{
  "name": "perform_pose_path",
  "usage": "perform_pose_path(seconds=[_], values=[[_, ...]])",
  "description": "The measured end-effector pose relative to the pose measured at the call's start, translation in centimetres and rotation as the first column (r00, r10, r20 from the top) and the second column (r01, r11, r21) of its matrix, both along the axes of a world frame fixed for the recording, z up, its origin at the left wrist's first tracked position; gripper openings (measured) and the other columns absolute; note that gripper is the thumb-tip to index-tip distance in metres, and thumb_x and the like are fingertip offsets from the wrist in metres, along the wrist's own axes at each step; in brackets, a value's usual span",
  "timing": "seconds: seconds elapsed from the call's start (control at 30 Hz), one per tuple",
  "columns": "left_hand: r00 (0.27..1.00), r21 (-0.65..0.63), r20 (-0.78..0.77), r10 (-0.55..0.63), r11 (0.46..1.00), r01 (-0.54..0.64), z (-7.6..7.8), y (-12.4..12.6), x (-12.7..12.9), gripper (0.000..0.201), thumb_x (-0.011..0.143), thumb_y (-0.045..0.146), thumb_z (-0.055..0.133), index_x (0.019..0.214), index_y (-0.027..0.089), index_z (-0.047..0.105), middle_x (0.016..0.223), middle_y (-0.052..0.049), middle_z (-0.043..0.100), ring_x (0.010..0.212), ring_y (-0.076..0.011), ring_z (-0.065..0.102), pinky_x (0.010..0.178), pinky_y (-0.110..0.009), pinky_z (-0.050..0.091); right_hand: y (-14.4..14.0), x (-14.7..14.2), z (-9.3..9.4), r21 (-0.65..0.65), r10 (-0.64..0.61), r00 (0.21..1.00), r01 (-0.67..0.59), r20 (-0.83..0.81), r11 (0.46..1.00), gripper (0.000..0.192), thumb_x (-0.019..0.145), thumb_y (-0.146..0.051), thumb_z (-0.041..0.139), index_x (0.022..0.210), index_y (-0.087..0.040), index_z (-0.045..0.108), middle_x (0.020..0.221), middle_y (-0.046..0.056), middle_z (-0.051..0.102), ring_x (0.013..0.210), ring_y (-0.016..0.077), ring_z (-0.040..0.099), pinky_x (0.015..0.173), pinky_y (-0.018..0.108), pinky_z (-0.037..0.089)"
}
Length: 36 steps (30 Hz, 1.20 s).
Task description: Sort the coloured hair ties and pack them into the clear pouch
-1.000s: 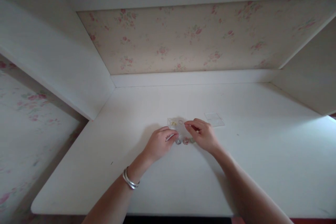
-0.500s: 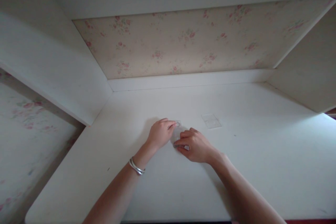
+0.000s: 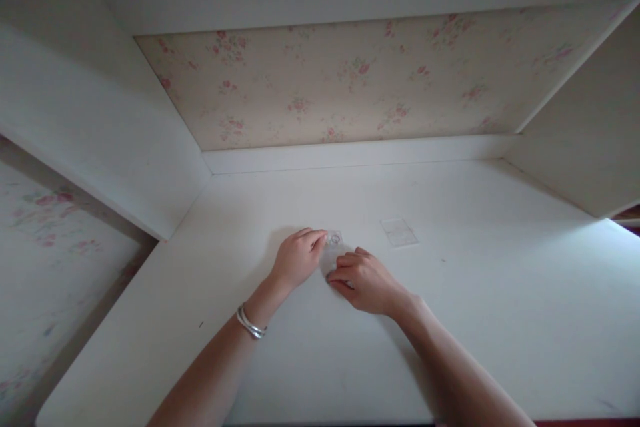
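Observation:
A small clear plastic piece point(image 3: 335, 239) with a round, ring-like shape in it rests on the white desk point(image 3: 280, 373). At its left side, my left hand point(image 3: 299, 257) is closed, thumb and fingers pinching the edge. Just nearer and to the right, my right hand point(image 3: 363, 282) is closed in a pinch, fingertips low over the desktop. Whatever sits between those fingertips is too small and shaded to make out. A flat, clear square sheet or lid point(image 3: 399, 232) lies to the right, apart from both hands.
A low white ledge point(image 3: 350, 155) runs along the back, below floral wallpaper point(image 3: 310, 87). White side panels point(image 3: 135, 147) enclose the desk at left and right. One tiny dark mark point(image 3: 201, 324) shows on the desktop near the left forearm.
The view has shifted slightly. My left hand has drawn a little left, showing more of the ring-like shape. My right hand keeps its pinch, with its fingers closer together.

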<state>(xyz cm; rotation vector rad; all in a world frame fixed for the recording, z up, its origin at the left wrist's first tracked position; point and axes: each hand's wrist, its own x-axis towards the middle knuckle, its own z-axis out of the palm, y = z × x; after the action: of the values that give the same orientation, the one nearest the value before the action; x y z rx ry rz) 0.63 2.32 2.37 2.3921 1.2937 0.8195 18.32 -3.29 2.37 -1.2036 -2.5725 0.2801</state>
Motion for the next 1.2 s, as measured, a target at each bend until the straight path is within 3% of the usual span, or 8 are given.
perform_pose_path(seconds=[0.23,0.4,0.53,0.63,0.73,0.9,1.03,1.2], values=[[0.996,-0.034,0.076,-0.039,0.999,0.041,-0.9,-2.8,-2.7,0.024,0.093,0.028,0.044,0.100,0.022,0.066,0.095,-0.003,0.070,0.087,-0.0147,0.064,0.079,-0.025,0.049,0.0,-0.2,-0.1,-0.023,-0.009,1.000,0.008,-0.021,1.000,0.015,0.085,-0.024,0.054,0.081,-0.025,0.068,0.075,-0.001,0.063,0.074,0.0127,0.056,0.072,0.028,0.030],[0.997,-0.022,0.048,-0.061,0.998,0.062,-1.3,-3.2,-2.9,0.022,0.093,0.027,0.045,0.101,0.022,0.065,0.095,-0.002,0.070,0.086,-0.0148,0.064,0.080,-0.026,0.049,0.0,-0.4,-0.1,-0.035,-0.007,1.000,0.006,-0.023,0.999,0.019,0.088,-0.021,0.050,0.080,-0.023,0.067,0.075,-0.001,0.063,0.073,0.0124,0.056,0.073,0.028,0.032],[0.998,-0.015,0.045,-0.051,0.999,0.052,-1.1,-3.3,-2.8,0.021,0.092,0.025,0.045,0.099,0.022,0.065,0.092,-0.002,0.070,0.084,-0.0144,0.064,0.076,-0.025,0.049,0.0,-0.5,0.1,-0.058,-0.006,0.992,-0.001,-0.122,0.998,0.019,0.089,-0.022,0.049,0.085,-0.024,0.067,0.076,0.000,0.062,0.073,0.0125,0.055,0.072,0.028,0.035],[0.999,-0.008,0.048,-0.023,1.000,0.023,-0.8,-3.4,-2.9,0.022,0.093,0.026,0.044,0.100,0.022,0.064,0.089,-0.003,0.069,0.080,-0.0142,0.063,0.072,-0.024,0.049,0.2,-0.5,-0.2,-0.058,-0.096,0.946,0.082,-0.309,0.995,0.020,0.091,-0.025,0.048,0.086,-0.022,0.067,0.076,0.002,0.061,0.073,0.0130,0.054,0.070,0.027,0.039],[1.000,-0.002,0.027,-0.010,1.000,0.010,-0.6,-3.7,-2.9,0.024,0.093,0.027,0.042,0.101,0.022,0.064,0.089,-0.004,0.068,0.080,-0.0143,0.063,0.073,-0.024,0.048,0.7,-0.4,-0.8,-0.051,-0.257,0.839,0.265,-0.479,0.963,0.022,0.091,-0.031,0.047,0.088,-0.020,0.067,0.078,0.004,0.060,0.075,0.0149,0.055,0.064,0.026,0.043],[0.989,-0.037,-0.118,-0.094,0.995,0.090,-0.6,-4.1,-2.5,0.025,0.094,0.028,0.040,0.096,0.024,0.065,0.085,-0.002,0.067,0.079,-0.0145,0.063,0.073,-0.025,0.047,2.0,-0.2,-1.8,-0.061,-0.412,0.696,0.471,-0.588,0.880,0.025,0.090,-0.035,0.047,0.089,-0.019,0.067,0.080,0.005,0.060,0.072,0.0149,0.055,0.052,0.024,0.043],[0.954,-0.052,-0.244,-0.176,0.984,0.168,-0.9,-4.5,-2.1,0.026,0.094,0.030,0.040,0.098,0.025,0.065,0.083,-0.002,0.066,0.074,-0.0145,0.062,0.066,-0.024,0.047,2.9,-0.1,-2.6,-0.061,-0.427,0.701,0.482,-0.571,0.874,0.024,0.089,-0.033,0.048,0.089,-0.019,0.068,0.079,0.004,0.060,0.070,0.0136,0.054,0.059,0.025,0.044],[0.926,-0.053,-0.326,-0.192,0.981,0.185,-1.3,-4.7,-1.9,0.025,0.093,0.032,0.041,0.099,0.026,0.065,0.083,-0.002,0.064,0.074,-0.0151,0.062,0.063,-0.025,0.047,3.2,0.1,-2.9,-0.080,-0.439,0.696,0.484,-0.568,0.871,0.023,0.089,-0.032,0.050,0.088,-0.019,0.069,0.075,0.003,0.058,0.068,0.0132,0.053,0.063,0.026,0.042]])
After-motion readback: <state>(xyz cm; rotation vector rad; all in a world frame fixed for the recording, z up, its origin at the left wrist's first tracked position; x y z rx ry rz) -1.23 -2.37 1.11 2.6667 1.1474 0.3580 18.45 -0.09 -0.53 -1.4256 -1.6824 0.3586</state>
